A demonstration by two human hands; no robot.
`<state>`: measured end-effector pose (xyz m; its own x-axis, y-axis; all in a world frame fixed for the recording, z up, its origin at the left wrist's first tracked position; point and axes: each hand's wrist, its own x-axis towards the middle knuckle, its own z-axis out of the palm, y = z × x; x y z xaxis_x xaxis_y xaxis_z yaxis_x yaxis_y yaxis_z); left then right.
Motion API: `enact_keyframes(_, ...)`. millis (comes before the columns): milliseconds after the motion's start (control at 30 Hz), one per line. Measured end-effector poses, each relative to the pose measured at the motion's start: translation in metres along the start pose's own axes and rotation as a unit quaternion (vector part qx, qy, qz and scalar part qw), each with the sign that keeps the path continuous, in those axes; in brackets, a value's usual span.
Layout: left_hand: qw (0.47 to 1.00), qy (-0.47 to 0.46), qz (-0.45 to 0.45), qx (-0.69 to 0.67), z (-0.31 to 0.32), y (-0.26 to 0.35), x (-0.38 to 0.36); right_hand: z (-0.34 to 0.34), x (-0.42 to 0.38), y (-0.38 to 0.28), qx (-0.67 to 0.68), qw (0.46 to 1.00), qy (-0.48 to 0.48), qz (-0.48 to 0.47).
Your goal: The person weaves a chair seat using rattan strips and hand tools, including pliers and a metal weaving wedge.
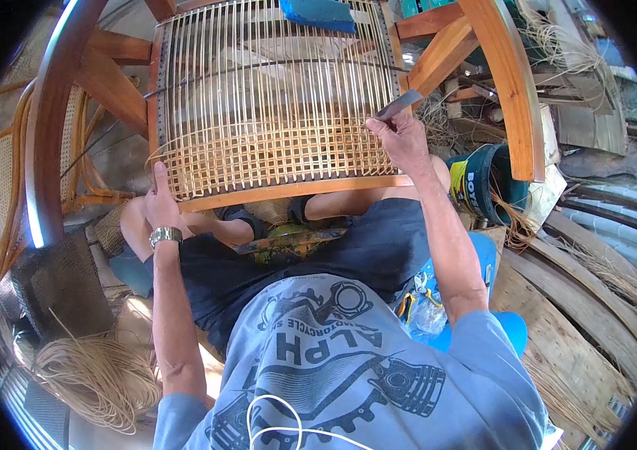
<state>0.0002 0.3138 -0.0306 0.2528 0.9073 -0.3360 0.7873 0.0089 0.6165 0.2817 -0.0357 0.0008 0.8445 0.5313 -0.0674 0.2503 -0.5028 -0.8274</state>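
A wooden frame [296, 191] rests over my lap, strung with cane strands [258, 90] and woven into a grid [258, 157] near its front rail. My left hand [159, 196] is at the frame's front left corner, thumb up against the rail, where a thin loose strand curves; whether it pinches that strand is too small to tell. At the right side of the weave, my right hand [402, 142] is closed on a flat dark blade-like tool [397, 106], which points up and right. A blue piece [318, 13] lies across the far strands.
Curved wooden arms [510, 90] flank the frame on both sides. Right of my knee stands a dark green bucket [487, 184] holding cane strands. A coil of cane [97, 379] lies at lower left, below a woven cane panel [3, 180]. Wooden planks [573, 315] lie at right.
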Motion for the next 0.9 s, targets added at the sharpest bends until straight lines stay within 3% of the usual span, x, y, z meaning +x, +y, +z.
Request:
enact_keyframes(233,1.0,-0.002,0.004,-0.012,-0.002,0.004,-0.003,0.014,-0.007,0.006,0.03,0.996,0.075,-0.037)
enact_keyframes(333,1.0,-0.003,-0.002,0.022,-0.001,0.002,-0.002,0.006,0.0,0.013,0.053,0.997,0.035,-0.031)
enact_keyframes(400,1.0,0.004,0.011,-0.025,-0.001,0.006,-0.007,0.005,0.001,0.009,0.066,0.997,0.013,-0.041)
enact_keyframes(567,1.0,0.013,-0.006,0.012,-0.002,0.002,-0.003,0.006,0.002,-0.015,0.02,0.999,-0.025,0.008)
enact_keyframes(700,0.999,-0.006,0.0,-0.037,-0.003,0.009,-0.01,0.022,-0.004,-0.008,0.024,0.999,0.047,-0.007)
enact_keyframes(867,0.999,-0.005,-0.001,-0.034,0.002,-0.002,0.0,0.017,-0.001,-0.008,0.127,0.991,0.027,-0.026)
enact_keyframes(900,0.999,-0.007,-0.003,-0.037,0.002,-0.005,0.001,0.014,-0.002,-0.013,0.019,0.999,0.017,-0.037)
